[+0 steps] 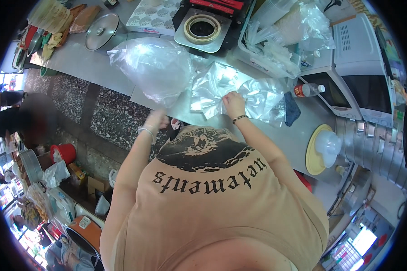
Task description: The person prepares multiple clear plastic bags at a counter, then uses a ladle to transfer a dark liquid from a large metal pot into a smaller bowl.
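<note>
Flat clear plastic bags (pixel 217 84) lie crumpled on the steel counter in front of me. My right hand (pixel 234 103) is on them, fingers bent down onto the film; whether it pinches a bag cannot be made out. A large puffed-out clear plastic bag (pixel 152 67) rests on the counter to the left of the flat ones. Just below its lower end, over the counter's front edge, is my left hand (pixel 157 119), blurred, its fingers partly curled; I cannot tell if it holds anything. A dark blue cloth (pixel 291 110) lies by the right end of the flat bags.
Along the back stand a lidded steel pot (pixel 103 32), a sealing machine with a round ring (pixel 202 29) and a plastic bin of bags (pixel 268 64). To the right are a lying bottle (pixel 308 90), microwave ovens (pixel 363 78) and a yellow lid (pixel 313 149). A person (pixel 6 118) is at far left.
</note>
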